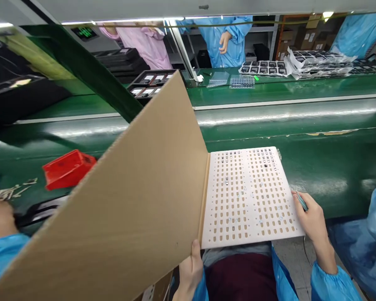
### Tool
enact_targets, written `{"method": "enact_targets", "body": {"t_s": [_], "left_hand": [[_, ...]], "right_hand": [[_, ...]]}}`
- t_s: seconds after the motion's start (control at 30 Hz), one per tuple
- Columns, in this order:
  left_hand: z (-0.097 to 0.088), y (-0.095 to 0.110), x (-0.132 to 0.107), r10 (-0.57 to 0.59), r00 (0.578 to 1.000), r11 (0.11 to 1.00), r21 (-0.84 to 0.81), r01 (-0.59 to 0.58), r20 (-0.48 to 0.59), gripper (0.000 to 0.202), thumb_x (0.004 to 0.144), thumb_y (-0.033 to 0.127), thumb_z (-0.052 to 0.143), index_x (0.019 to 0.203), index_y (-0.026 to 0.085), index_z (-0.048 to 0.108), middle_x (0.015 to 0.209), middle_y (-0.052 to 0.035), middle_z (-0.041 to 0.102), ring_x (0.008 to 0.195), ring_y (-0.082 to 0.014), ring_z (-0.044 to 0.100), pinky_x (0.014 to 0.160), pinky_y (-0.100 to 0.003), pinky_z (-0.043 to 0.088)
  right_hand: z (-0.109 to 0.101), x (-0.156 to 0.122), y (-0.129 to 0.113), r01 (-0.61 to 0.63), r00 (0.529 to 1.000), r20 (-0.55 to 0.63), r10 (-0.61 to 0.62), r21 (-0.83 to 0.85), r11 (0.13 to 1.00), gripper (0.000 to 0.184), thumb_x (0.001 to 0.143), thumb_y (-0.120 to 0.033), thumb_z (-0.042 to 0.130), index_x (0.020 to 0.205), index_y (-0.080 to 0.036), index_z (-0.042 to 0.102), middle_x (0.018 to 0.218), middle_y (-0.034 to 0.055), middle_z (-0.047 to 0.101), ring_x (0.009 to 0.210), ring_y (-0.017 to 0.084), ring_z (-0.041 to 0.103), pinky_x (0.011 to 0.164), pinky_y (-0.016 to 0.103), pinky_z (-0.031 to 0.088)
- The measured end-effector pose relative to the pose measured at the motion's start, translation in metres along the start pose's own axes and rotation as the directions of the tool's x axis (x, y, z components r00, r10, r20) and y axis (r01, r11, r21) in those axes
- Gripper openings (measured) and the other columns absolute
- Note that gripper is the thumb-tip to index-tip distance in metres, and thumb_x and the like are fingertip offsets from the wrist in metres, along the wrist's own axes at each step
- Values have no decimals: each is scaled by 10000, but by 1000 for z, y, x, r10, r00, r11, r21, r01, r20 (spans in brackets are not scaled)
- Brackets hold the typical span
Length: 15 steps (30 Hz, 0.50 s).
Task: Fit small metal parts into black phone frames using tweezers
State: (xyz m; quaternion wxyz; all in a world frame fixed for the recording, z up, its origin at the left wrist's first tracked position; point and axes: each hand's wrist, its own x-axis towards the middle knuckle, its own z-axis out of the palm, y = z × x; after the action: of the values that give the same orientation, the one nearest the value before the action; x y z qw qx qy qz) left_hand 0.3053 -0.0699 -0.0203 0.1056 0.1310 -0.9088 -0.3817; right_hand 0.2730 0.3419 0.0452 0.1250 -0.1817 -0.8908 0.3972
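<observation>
A large brown cardboard sheet [138, 179] stands tilted along the left side of a white perforated board [249, 196]. The board has rows of small slots; small metal-looking parts sit in some, mostly in the upper rows, and a few tiny clear pieces lie scattered on it. My left hand [189, 269] is closed on the lower corner of the cardboard, thumb up, beside the board's near left corner. My right hand [311, 219] is at the board's right edge, closed around a slim teal tool [301, 202] whose exact kind I cannot make out.
A red bin [69, 169] and loose small parts [11, 192] lie left on the green bench [326, 167]; a co-worker's hand [0, 217] is there. Across the conveyor are black trays [147, 83], clear plastic trays [242, 81] and stacked packs [319, 62], with people in smocks behind.
</observation>
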Motion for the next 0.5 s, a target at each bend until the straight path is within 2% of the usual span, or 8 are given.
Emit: {"method": "enact_targets", "body": {"t_s": [0.07, 0.17, 0.37, 0.5], "left_hand": [[1, -3, -4, -4, 1000, 999, -45, 5, 21, 635, 1097, 551, 415, 1548, 134, 581, 1408, -143, 735, 1592, -331, 478, 1407, -491, 245], [3, -4, -6, -8, 1000, 993, -120, 7, -9, 623, 1092, 548, 453, 1498, 107, 626, 1374, -187, 747, 1566, -344, 512, 1400, -506, 265], [6, 8, -6, 21, 998, 985, -168, -30, -59, 557, 1079, 546, 491, 1332, 115, 736, 1316, -193, 773, 1512, -345, 573, 1390, -519, 300], [4, 14, -4, 5, 999, 982, -191, -15, -54, 561, 1034, 618, 541, 1175, 137, 793, 1266, -187, 791, 1479, -370, 599, 1387, -538, 297]], "right_hand": [[-2, 1, 1, -38, 999, -11, 38, -7, 999, 534, 1023, -655, 518, 1188, -231, 798, 1291, 101, 785, 1210, 355, 716, 994, 425, 535], [-5, 2, 2, -97, 995, -29, 97, -20, 995, 579, 995, -698, 526, 1164, -221, 808, 1279, 115, 790, 1200, 382, 715, 971, 438, 553], [-9, 2, 6, -63, 998, -19, 62, -73, 995, 605, 1004, -713, 496, 1152, -212, 801, 1306, 130, 773, 1181, 375, 709, 914, 411, 565], [-11, 3, 5, -85, 996, -13, 84, -76, 994, 617, 986, -726, 509, 1152, -206, 797, 1300, 141, 771, 1168, 380, 704, 914, 414, 557]]}}
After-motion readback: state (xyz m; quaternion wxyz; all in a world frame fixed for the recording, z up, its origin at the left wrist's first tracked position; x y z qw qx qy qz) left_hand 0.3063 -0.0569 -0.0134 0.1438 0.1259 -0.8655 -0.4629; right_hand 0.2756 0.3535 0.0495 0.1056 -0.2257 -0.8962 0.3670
